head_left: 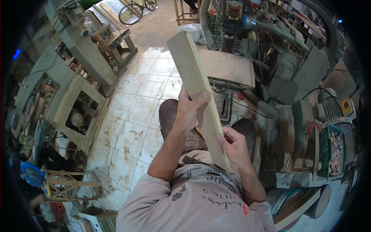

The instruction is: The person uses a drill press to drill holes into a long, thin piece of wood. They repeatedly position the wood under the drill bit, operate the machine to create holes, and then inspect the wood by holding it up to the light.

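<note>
A long, flat wooden board (pixel 189 69) with a pale edge slants across the middle of the view, from the far end down to my shirt. Around its middle, my left hand (pixel 190 106) is closed, with the thumb laid over the edge. Nearer to me, my right hand (pixel 234 145) grips the board's right edge between thumb and fingers. Some fingers of the left hand are hidden behind the board. Below it are my knees in dark trousers.
A machine with a flat wooden top (pixel 226 65) stands just ahead to the right. At right are a motor (pixel 331 106) and a green crate (pixel 328 154) of small pieces. Dusty machine housings (pixel 77 112) line the left side. A bicycle (pixel 131 13) stands at the back on the floor.
</note>
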The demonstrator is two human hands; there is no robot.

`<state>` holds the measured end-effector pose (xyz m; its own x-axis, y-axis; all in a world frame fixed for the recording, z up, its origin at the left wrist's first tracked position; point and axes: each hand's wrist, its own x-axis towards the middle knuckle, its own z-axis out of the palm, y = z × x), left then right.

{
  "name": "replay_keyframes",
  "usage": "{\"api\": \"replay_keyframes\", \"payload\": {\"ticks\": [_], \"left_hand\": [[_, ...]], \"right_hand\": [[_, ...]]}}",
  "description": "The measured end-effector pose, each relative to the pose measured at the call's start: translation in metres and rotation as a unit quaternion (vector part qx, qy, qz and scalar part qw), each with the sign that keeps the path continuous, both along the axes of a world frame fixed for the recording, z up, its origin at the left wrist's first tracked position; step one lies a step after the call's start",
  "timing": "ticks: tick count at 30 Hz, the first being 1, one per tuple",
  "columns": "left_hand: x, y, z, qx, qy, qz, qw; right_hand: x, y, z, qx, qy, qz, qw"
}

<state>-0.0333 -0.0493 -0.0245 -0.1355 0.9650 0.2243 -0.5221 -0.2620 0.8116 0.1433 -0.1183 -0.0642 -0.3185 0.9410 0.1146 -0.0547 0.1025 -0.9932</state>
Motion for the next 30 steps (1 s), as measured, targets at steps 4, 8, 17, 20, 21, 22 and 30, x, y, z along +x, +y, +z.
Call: {"api": "replay_keyframes", "payload": {"ticks": [4, 8, 17, 20, 21, 22, 30], "left_hand": [[0.005, -0.001, 0.005, -0.001, 0.017, -0.006, 1.000], [0.002, 0.000, 0.003, 0.004, 0.024, -0.006, 1.000], [-0.004, 0.003, 0.005, -0.015, -0.041, -0.035, 0.998], [-0.004, 0.001, 0.011, 0.009, -0.061, -0.049, 0.997], [-0.002, 0.000, 0.012, 0.019, -0.054, -0.042, 0.998], [0.001, 0.000, 0.012, 0.031, -0.048, -0.035, 0.998], [0.021, -0.017, 0.032, 0.103, -0.011, -0.001, 0.995]], "right_hand": [[-0.002, -0.005, -0.006, 0.029, -0.016, -0.055, 0.998], [-0.006, -0.010, 0.002, 0.034, -0.054, -0.077, 0.995], [-0.003, -0.006, -0.002, 0.121, -0.083, -0.114, 0.983], [-0.002, -0.005, -0.003, 0.147, -0.098, -0.130, 0.976], [-0.002, -0.004, -0.004, 0.150, -0.099, -0.129, 0.975], [-0.002, -0.004, -0.003, 0.145, -0.093, -0.128, 0.977], [0.017, 0.015, 0.035, 0.170, -0.006, -0.089, 0.981]]}}
